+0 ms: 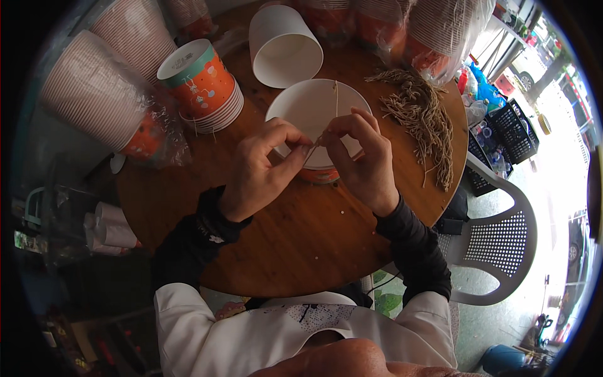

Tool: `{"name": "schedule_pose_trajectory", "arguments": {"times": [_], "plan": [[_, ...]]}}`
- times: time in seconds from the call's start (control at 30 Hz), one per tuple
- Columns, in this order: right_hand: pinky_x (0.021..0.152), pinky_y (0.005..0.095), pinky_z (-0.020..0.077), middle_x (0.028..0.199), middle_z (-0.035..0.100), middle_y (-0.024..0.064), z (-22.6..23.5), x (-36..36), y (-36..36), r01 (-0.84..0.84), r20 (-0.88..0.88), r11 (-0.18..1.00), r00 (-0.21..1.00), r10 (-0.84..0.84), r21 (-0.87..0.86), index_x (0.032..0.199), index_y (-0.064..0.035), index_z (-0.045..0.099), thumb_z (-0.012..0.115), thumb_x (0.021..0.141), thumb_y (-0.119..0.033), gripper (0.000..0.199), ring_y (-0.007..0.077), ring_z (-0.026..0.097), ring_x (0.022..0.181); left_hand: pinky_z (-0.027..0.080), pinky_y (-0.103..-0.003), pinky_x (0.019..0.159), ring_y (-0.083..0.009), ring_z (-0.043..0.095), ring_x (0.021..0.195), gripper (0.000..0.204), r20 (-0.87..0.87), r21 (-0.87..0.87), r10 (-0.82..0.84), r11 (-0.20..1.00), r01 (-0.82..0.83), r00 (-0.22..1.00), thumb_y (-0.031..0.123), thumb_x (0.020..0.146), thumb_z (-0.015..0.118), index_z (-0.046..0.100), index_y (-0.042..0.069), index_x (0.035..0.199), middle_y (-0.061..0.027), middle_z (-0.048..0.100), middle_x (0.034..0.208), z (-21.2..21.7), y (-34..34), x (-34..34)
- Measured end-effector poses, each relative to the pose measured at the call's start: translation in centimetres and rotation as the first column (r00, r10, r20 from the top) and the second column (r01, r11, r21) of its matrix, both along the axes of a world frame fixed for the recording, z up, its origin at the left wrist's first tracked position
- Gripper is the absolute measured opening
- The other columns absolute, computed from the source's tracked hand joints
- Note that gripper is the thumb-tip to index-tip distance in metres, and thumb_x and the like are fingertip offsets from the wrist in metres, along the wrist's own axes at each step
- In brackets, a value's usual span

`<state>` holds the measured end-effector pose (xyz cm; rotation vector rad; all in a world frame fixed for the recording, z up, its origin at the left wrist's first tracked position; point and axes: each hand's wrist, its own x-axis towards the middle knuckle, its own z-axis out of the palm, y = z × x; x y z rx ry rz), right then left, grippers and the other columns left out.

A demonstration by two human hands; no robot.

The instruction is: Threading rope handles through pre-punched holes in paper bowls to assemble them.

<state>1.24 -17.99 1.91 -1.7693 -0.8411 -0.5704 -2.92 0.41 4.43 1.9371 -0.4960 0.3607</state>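
Over a large orange paper bucket [320, 175] with a white inside, both my hands meet at a thin tan cord [336, 100]. The cord runs up to the bucket's far rim, where it seems to pass through the wall. My left hand [267, 166] pinches the cord between thumb and forefinger. Close beside it, my right hand [361, 157] also pinches the cord, its fingers curled. What the cord does between the fingertips is too small to make out. A heap of loose tan cords [421, 122] lies on the table to the right of my right hand.
On the round wooden table [282, 251], a white bucket [286, 56] lies tipped behind. A stack of orange buckets [201, 88] stands upside down at left. Wrapped bucket stacks [94, 94] line the left and back. A grey plastic chair [496, 245] and black crates [509, 138] are at right.
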Motion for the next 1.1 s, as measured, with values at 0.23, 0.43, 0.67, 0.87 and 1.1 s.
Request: {"name": "schedule_pose_trajectory", "arguments": {"times": [0.23, 0.43, 0.67, 0.87, 1.1], "plan": [[0.105, 0.0419, 0.0360, 0.079, 0.067, 0.0035, -0.3, 0.0, 0.2, 0.028, -0.012, 1.000, 1.000, -0.028, 0.004, 0.090, -0.0041, 0.058, 0.061, 0.084, 0.002, 0.009, 0.0185, 0.065, 0.081, 0.044, -0.038, 0.085, -0.0246, 0.059, 0.083, 0.012, 0.342, 0.261, 0.034, 0.957, -0.129, 0.939, -0.001, 0.074, 0.064, 0.059, 0.006, 0.082, -0.0055, 0.059, 0.083, -0.2, 0.1, -0.5], [0.082, 0.0380, 0.0440, 0.079, 0.062, 0.0051, 0.3, -0.1, 0.8, 0.183, 0.146, 0.982, 0.974, -0.174, -0.050, 0.086, -0.0076, 0.057, 0.064, 0.080, -0.003, 0.011, 0.0266, 0.058, 0.079, 0.043, -0.040, 0.088, -0.0267, 0.058, 0.085, 0.016, 0.481, 0.341, 0.005, 0.920, -0.192, 0.877, 0.000, 0.071, 0.065, 0.057, 0.007, 0.083, -0.0051, 0.057, 0.082, -1.0, -0.1, -1.0], [0.070, 0.0369, 0.0459, 0.079, 0.064, 0.0045, 0.8, -0.2, -0.5, 0.104, 0.059, 0.973, 0.994, -0.093, -0.207, 0.092, -0.0088, 0.057, 0.061, 0.087, -0.006, 0.008, 0.0263, 0.060, 0.072, 0.043, -0.040, 0.089, -0.0258, 0.061, 0.085, 0.020, 0.334, 0.225, 0.110, 0.955, -0.193, 0.936, 0.004, 0.076, 0.069, 0.063, 0.006, 0.095, -0.0063, 0.063, 0.087, -0.9, 0.1, -0.4], [0.068, 0.0350, 0.0489, 0.082, 0.065, 0.0073, 1.2, -0.8, -0.4, 0.025, 0.035, 0.974, 0.999, -0.017, -0.226, 0.096, -0.0063, 0.058, 0.059, 0.089, -0.003, 0.007, 0.0257, 0.063, 0.075, 0.045, -0.039, 0.087, -0.0207, 0.065, 0.075, 0.020, 0.396, 0.218, 0.051, 0.965, -0.148, 0.917, 0.013, 0.081, 0.073, 0.066, 0.006, 0.098, -0.0055, 0.068, 0.080, -1.9, -0.7, 1.1], [0.070, 0.0345, 0.0508, 0.087, 0.063, 0.0117, 3.1, -1.8, -1.1, -0.163, -0.111, 0.973, 0.983, 0.146, -0.163, 0.098, -0.0020, 0.058, 0.064, 0.084, 0.002, 0.016, 0.0291, 0.065, 0.083, 0.046, -0.035, 0.086, -0.0208, 0.065, 0.073, 0.012, 0.231, 0.109, 0.057, 0.990, -0.084, 0.971, 0.006, 0.080, 0.068, 0.063, 0.006, 0.091, -0.0056, 0.066, 0.078, -1.3, -1.0, 0.7]]}}
